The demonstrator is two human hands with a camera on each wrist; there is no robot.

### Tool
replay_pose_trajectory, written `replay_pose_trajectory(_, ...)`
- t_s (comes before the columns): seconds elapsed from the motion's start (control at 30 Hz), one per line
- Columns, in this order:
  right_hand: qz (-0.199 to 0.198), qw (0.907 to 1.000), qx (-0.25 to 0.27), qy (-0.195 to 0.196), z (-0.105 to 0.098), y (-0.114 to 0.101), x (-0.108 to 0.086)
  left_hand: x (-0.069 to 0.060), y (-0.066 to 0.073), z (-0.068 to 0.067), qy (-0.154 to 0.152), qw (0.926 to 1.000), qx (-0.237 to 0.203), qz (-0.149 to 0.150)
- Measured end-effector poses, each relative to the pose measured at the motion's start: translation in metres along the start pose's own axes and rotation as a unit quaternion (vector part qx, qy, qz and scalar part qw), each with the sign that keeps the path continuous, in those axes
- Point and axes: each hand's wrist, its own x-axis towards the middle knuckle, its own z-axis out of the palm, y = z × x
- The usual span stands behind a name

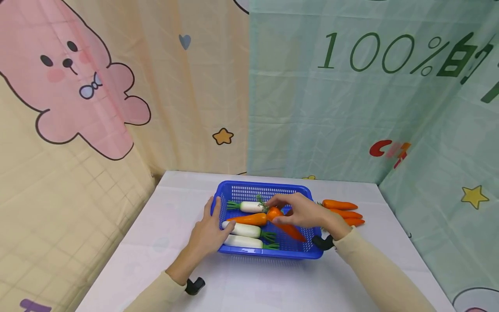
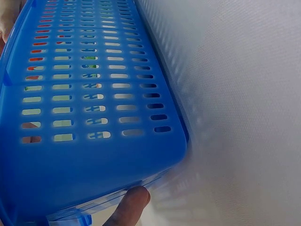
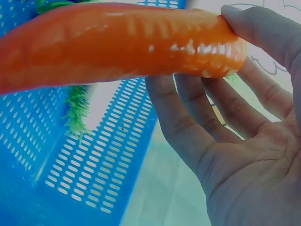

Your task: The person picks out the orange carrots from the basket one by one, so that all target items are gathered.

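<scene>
My right hand [image 1: 302,211] pinches a carrot [image 1: 290,230] by its thick end over the right part of a blue basket [image 1: 273,255]. In the right wrist view, the thumb and fingers of that hand [image 3: 244,113] grip the orange carrot [image 3: 113,47] above the basket mesh. My left hand [image 1: 208,229] rests on the basket's left rim, thumb over the edge; in the left wrist view one fingertip [image 2: 131,205] touches the outside of the basket [image 2: 89,169]. Inside lie another carrot [image 1: 249,219] and white radishes [image 1: 243,229] with green tops.
Several carrots [image 1: 345,213] lie on the white table [image 1: 156,242] to the right of the basket, partly behind my right wrist. Printed curtains [image 1: 312,108] stand behind the table and at both sides.
</scene>
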Motion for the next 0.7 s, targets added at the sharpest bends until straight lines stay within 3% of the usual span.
replay_pose_trajectory(0.3,-0.018,0.9994,0.001,0.029,-0.015,-0.008,-0.016,0.001,-0.002,0.001,0.007,1.0,0.004,0.005)
replay_pose_trajectory(0.7,-0.007,0.9964,-0.019,0.083,-0.035,-0.014,-0.041,0.0,-0.002,0.002,0.002,1.0,0.007,0.002)
